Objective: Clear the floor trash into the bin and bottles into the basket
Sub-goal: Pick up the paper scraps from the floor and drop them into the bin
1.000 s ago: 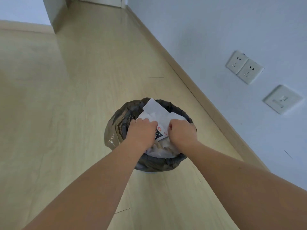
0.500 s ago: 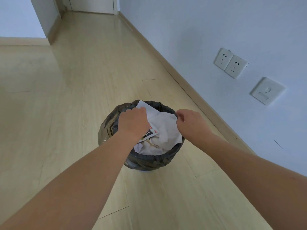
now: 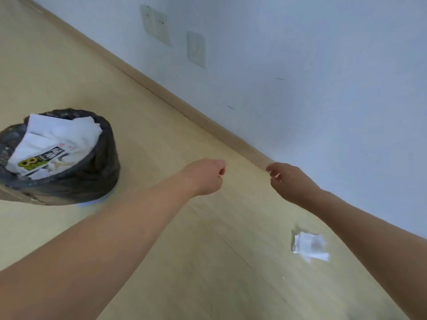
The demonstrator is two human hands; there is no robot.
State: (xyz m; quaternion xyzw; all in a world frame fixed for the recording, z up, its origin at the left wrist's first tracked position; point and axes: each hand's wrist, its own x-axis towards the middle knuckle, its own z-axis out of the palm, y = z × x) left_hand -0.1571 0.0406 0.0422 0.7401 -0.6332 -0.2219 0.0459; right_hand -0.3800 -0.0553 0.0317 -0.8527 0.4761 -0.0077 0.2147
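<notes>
A crumpled white paper scrap [image 3: 309,246] lies on the pale wood floor [image 3: 161,112], well to the right of the bin [image 3: 76,179] and near the skirting board [image 3: 208,118] along the wall [image 3: 323,65]. The bin stands on the floor at the left of the view, lined with a dark bag [image 3: 108,144] and stuffed to the rim with white paper and a printed wrapper [image 3: 39,158] bearing black and yellow marks.

Both bare arms reach out over the floor between the bin and the scrap. The left hand [image 3: 205,175] hangs to the right of the bin, its grip curled into a loose fist with nothing in it. The right hand [image 3: 288,181] is farther right of the bin, above the scrap and apart from it; its fingers are loosely bent, thumb and forefinger parted, holding nothing.

On the wall beyond the bin sit three pale wall plates [image 3: 196,49], blurred.
</notes>
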